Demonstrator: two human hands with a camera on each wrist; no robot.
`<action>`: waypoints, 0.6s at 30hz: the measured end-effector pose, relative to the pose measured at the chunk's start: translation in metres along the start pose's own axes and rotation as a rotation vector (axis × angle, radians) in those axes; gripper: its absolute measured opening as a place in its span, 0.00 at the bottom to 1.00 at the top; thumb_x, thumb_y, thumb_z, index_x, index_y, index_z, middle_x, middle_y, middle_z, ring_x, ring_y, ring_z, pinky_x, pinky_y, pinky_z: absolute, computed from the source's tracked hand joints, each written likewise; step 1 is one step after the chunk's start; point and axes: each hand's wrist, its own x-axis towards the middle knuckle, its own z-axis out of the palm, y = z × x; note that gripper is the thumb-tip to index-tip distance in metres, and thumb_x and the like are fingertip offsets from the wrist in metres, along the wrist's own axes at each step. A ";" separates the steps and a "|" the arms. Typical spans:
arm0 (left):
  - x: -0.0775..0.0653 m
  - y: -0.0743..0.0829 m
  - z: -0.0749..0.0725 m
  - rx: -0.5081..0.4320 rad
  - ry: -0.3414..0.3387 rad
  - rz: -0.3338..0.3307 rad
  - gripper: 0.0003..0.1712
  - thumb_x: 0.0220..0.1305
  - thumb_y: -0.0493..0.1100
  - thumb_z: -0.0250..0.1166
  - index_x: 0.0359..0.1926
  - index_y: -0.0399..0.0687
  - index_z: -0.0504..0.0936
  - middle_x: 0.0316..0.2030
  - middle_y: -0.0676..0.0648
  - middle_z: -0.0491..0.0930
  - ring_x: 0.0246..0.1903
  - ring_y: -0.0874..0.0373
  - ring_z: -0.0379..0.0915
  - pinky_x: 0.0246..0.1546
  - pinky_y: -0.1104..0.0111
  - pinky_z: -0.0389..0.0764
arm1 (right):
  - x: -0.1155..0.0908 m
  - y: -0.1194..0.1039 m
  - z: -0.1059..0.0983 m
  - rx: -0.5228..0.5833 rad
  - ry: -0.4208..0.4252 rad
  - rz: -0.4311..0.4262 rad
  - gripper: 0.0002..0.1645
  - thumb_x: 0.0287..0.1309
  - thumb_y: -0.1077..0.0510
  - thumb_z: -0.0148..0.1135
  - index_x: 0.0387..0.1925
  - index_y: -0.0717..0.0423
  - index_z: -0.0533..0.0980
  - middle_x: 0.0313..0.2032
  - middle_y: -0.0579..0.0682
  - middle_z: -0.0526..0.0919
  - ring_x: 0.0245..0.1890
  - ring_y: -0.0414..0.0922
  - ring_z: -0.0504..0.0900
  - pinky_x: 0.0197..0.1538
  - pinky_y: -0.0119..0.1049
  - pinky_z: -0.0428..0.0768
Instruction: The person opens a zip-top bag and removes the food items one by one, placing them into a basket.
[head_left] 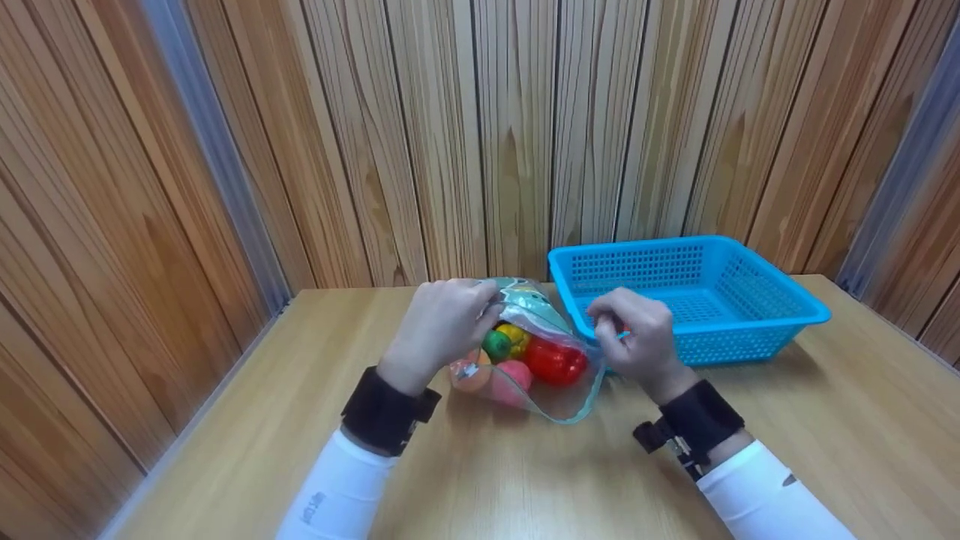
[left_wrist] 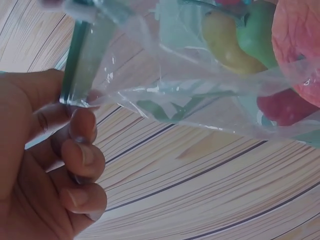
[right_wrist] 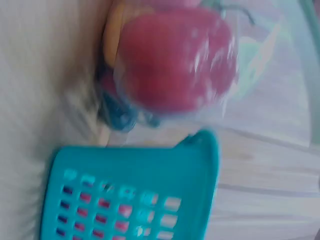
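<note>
A clear zip bag [head_left: 581, 401] with a green-edged opening holds several toy-like fruits and vegetables, among them a red bell pepper [head_left: 556, 362], a yellow one [head_left: 516, 339], a green piece [head_left: 496, 345] and a pink round piece [head_left: 511, 381]. My left hand [head_left: 442, 326] pinches the green zip edge [left_wrist: 75, 60] at one side of the opening. At the opposite side my right hand [head_left: 641, 334], its fingers curled, grips the bag's edge. The right wrist view shows the red pepper [right_wrist: 175, 60] close up through the plastic, but not the hand itself.
A blue perforated basket [head_left: 750, 337] stands on the wooden table [head_left: 480, 480] at the back right, close behind my right hand. Red patches show through its holes in the right wrist view. Wood-panelled walls [head_left: 510, 135] enclose the table behind and at the sides.
</note>
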 end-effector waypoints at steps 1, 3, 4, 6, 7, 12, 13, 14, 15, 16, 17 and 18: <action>0.000 0.000 0.000 0.008 0.004 -0.002 0.09 0.65 0.45 0.69 0.40 0.44 0.85 0.27 0.48 0.85 0.23 0.57 0.78 0.27 0.71 0.77 | 0.001 -0.005 0.003 0.015 -0.002 -0.047 0.08 0.50 0.66 0.53 0.25 0.60 0.79 0.20 0.50 0.79 0.16 0.41 0.72 0.25 0.28 0.75; 0.000 0.000 0.001 0.031 0.011 0.002 0.09 0.66 0.45 0.68 0.39 0.44 0.84 0.27 0.49 0.85 0.24 0.57 0.78 0.28 0.71 0.78 | 0.001 -0.015 0.011 0.032 -0.020 -0.151 0.09 0.54 0.63 0.53 0.26 0.60 0.79 0.20 0.49 0.80 0.15 0.40 0.72 0.23 0.28 0.76; 0.000 0.000 0.001 0.043 0.014 0.007 0.09 0.67 0.46 0.67 0.39 0.45 0.84 0.27 0.49 0.84 0.23 0.58 0.78 0.28 0.71 0.78 | 0.000 -0.020 0.014 0.036 -0.039 -0.195 0.11 0.57 0.61 0.52 0.26 0.60 0.79 0.20 0.49 0.80 0.15 0.40 0.72 0.23 0.28 0.76; 0.000 0.000 0.002 0.062 0.017 0.015 0.09 0.68 0.46 0.66 0.40 0.45 0.84 0.27 0.49 0.84 0.22 0.58 0.77 0.27 0.71 0.77 | -0.002 -0.028 0.022 0.036 -0.103 -0.258 0.10 0.58 0.59 0.55 0.27 0.59 0.79 0.21 0.48 0.81 0.16 0.39 0.75 0.25 0.27 0.77; 0.000 0.001 0.002 0.069 0.017 0.020 0.09 0.68 0.46 0.66 0.40 0.45 0.84 0.27 0.49 0.84 0.22 0.58 0.76 0.27 0.72 0.77 | -0.004 -0.032 0.026 0.037 -0.161 -0.263 0.08 0.58 0.59 0.58 0.28 0.59 0.80 0.23 0.48 0.82 0.17 0.39 0.76 0.26 0.27 0.79; 0.000 0.003 0.000 0.083 0.005 0.043 0.09 0.67 0.45 0.66 0.38 0.44 0.82 0.21 0.49 0.78 0.17 0.59 0.68 0.22 0.73 0.70 | -0.010 -0.040 0.032 -0.074 -0.537 0.013 0.18 0.48 0.58 0.75 0.41 0.57 0.81 0.38 0.51 0.87 0.34 0.44 0.85 0.42 0.35 0.86; 0.000 0.004 0.000 0.085 0.001 0.050 0.09 0.68 0.45 0.66 0.37 0.44 0.82 0.20 0.49 0.76 0.17 0.59 0.67 0.21 0.73 0.70 | -0.010 -0.041 0.032 -0.117 -0.609 0.094 0.20 0.49 0.56 0.76 0.45 0.57 0.80 0.41 0.52 0.87 0.39 0.46 0.86 0.44 0.38 0.86; 0.001 0.005 -0.001 0.088 -0.004 0.055 0.09 0.68 0.46 0.66 0.36 0.44 0.82 0.19 0.49 0.75 0.16 0.59 0.66 0.21 0.73 0.69 | -0.011 -0.041 0.032 -0.163 -0.666 0.165 0.23 0.51 0.56 0.75 0.48 0.57 0.79 0.44 0.53 0.86 0.41 0.47 0.86 0.46 0.39 0.86; 0.001 0.005 -0.001 0.092 -0.009 0.062 0.09 0.68 0.46 0.66 0.36 0.44 0.81 0.20 0.49 0.75 0.16 0.58 0.67 0.21 0.73 0.70 | -0.011 -0.042 0.032 -0.201 -0.712 0.224 0.25 0.51 0.55 0.75 0.50 0.58 0.78 0.45 0.53 0.86 0.43 0.48 0.86 0.47 0.40 0.85; 0.001 0.006 -0.001 0.095 -0.013 0.068 0.10 0.68 0.46 0.66 0.36 0.44 0.81 0.20 0.49 0.76 0.17 0.58 0.67 0.21 0.73 0.71 | -0.011 -0.042 0.033 -0.233 -0.754 0.276 0.27 0.52 0.55 0.75 0.52 0.58 0.77 0.47 0.54 0.85 0.44 0.49 0.85 0.47 0.42 0.85; 0.001 0.006 -0.002 0.099 -0.018 0.072 0.10 0.67 0.47 0.66 0.37 0.44 0.82 0.21 0.49 0.77 0.17 0.58 0.69 0.22 0.73 0.73 | -0.011 -0.042 0.033 -0.255 -0.789 0.321 0.29 0.52 0.55 0.75 0.54 0.58 0.75 0.48 0.54 0.84 0.45 0.50 0.85 0.47 0.43 0.85; 0.001 0.007 -0.002 0.100 -0.021 0.074 0.10 0.67 0.47 0.66 0.38 0.44 0.82 0.22 0.49 0.78 0.18 0.57 0.70 0.23 0.72 0.75 | -0.011 -0.043 0.033 -0.273 -0.819 0.355 0.32 0.52 0.55 0.76 0.56 0.58 0.74 0.49 0.55 0.84 0.46 0.50 0.84 0.48 0.43 0.85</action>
